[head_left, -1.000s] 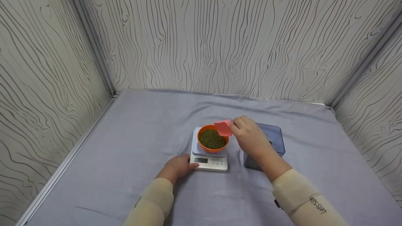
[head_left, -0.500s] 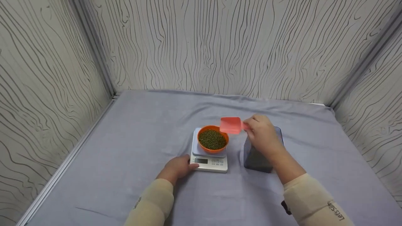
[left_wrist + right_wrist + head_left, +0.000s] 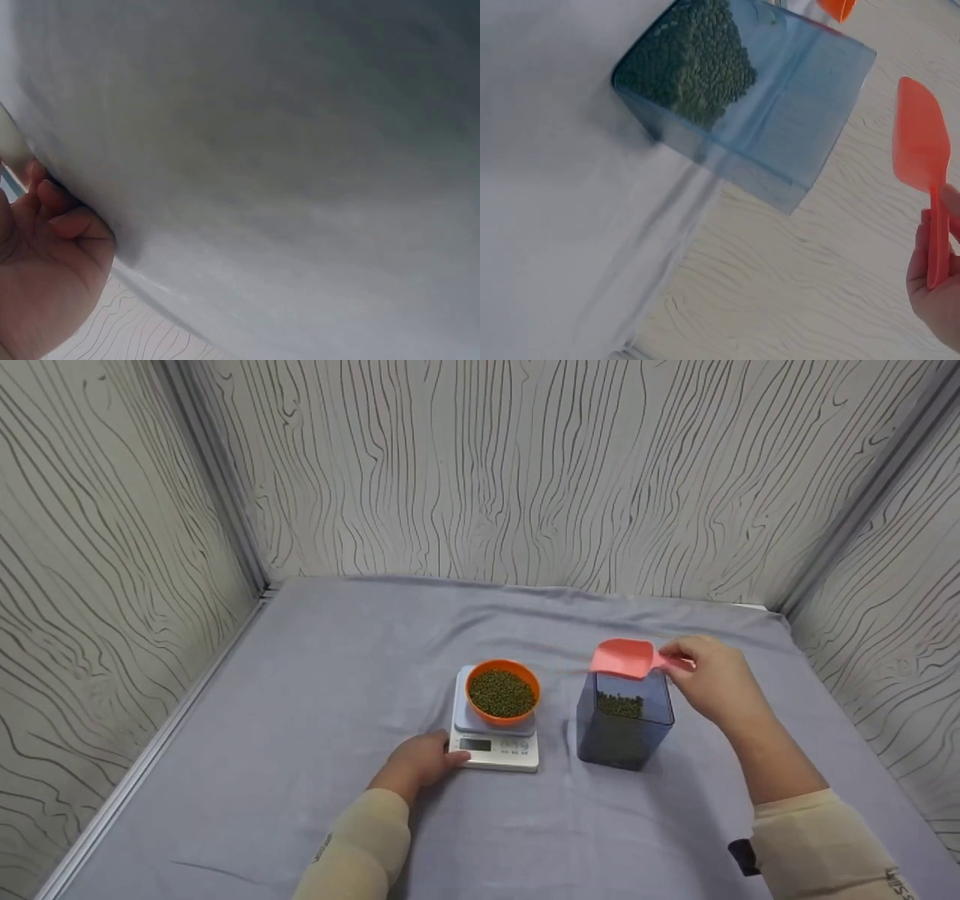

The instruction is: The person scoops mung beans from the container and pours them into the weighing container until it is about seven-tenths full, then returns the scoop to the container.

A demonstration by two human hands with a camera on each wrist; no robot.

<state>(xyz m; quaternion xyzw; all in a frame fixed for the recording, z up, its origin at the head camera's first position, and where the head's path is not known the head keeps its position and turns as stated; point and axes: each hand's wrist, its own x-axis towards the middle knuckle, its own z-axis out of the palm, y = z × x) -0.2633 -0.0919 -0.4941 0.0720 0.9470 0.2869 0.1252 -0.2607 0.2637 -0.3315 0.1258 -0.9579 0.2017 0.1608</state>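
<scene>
My left hand (image 3: 421,757) grips the left front edge of a white kitchen scale (image 3: 525,761), thumb on top near its display. On the scale's platform stands an orange bowl (image 3: 501,721) filled with green mung beans (image 3: 501,694). To the right, my right hand (image 3: 709,667) pinches the handle of a pink scoop (image 3: 624,656), held above a bluish see-through container (image 3: 592,739). No beans show in the scoop. The right wrist view shows more mung beans (image 3: 697,67) piled in the container. In the left wrist view, the left hand's fingers (image 3: 79,225) are curled.
A grey cloth (image 3: 337,660) with some wrinkles covers the table. Walls with a wood-grain pattern (image 3: 480,472) enclose the back and both sides. The container stands a short gap to the right of the scale.
My right hand has carried the scoop from over the bowl rightward to above the container, levelling it from its tilt. My left hand has stayed on the scale.
</scene>
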